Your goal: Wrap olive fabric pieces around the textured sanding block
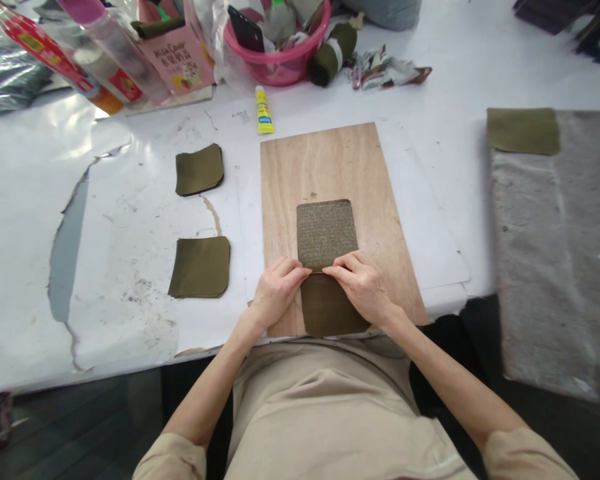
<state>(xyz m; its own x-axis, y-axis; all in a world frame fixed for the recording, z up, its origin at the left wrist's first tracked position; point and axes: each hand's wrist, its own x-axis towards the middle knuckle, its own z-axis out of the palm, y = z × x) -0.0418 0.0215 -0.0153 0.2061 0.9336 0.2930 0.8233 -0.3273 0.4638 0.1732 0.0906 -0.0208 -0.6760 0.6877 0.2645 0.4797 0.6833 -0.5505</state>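
Observation:
A wooden board (pixel 330 167) lies at the table's front edge. On it rests a textured grey-brown fabric piece (pixel 327 233), and a smooth dark olive fabric piece (pixel 330 307) meets it on the near side. My left hand (pixel 281 287) pinches the seam between the two pieces at its left part. From the right, my right hand (pixel 361 283) pinches the same seam, its fingertips a short gap from those of my left hand. Left of the board are two stacks of olive fabric pieces, a far stack (pixel 199 170) and a near stack (pixel 200 267).
A yellow glue tube (pixel 264 112) lies beyond the board. Behind it are a pink basket (pixel 280 67), a rolled olive cloth (pixel 333 55) and bottles (pixel 45 50). A grey padded slab (pixel 560 253) with an olive piece (pixel 523 131) on it is at the right.

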